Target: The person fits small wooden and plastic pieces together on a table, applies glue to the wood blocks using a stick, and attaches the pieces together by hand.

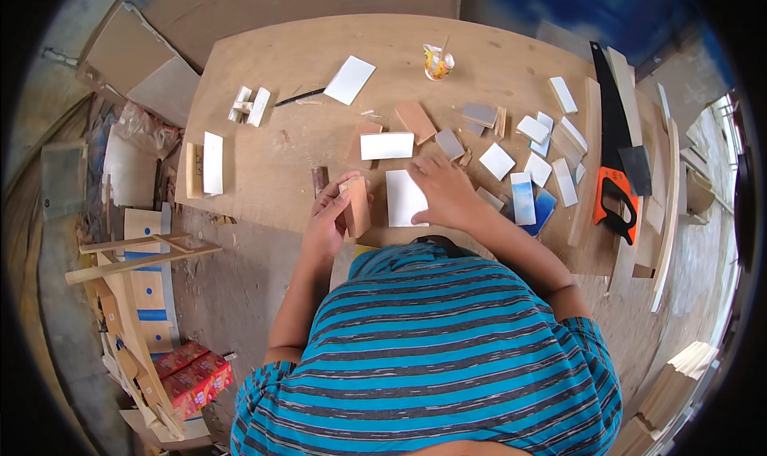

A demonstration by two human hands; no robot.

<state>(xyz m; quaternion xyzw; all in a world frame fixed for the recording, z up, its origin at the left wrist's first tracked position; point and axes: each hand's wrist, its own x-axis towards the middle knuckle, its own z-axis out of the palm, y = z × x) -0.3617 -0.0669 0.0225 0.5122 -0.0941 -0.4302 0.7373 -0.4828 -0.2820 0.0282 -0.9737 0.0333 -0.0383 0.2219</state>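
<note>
My left hand point(326, 220) is closed around a small reddish-brown wooden block point(356, 207), held upright at the near edge of the table. Just right of it lies a white square panel point(403, 199). My right hand point(444, 191) is over the panel's right side, fingers and thumb spread apart; whether they touch it I cannot tell. Beyond the hands, a white rectangular piece point(387, 145) rests against a brown board point(363, 146), and another brown board point(415, 121) lies behind it. A dark reddish piece point(319, 179) is beside my left hand.
The plywood table point(272, 164) carries several white and blue offcuts point(523, 199) on the right. A handsaw point(613, 160) with an orange handle lies by long wood strips. A paper cup point(437, 62) holding a stick stands at the back, and a white sheet point(350, 80) lies far left of it.
</note>
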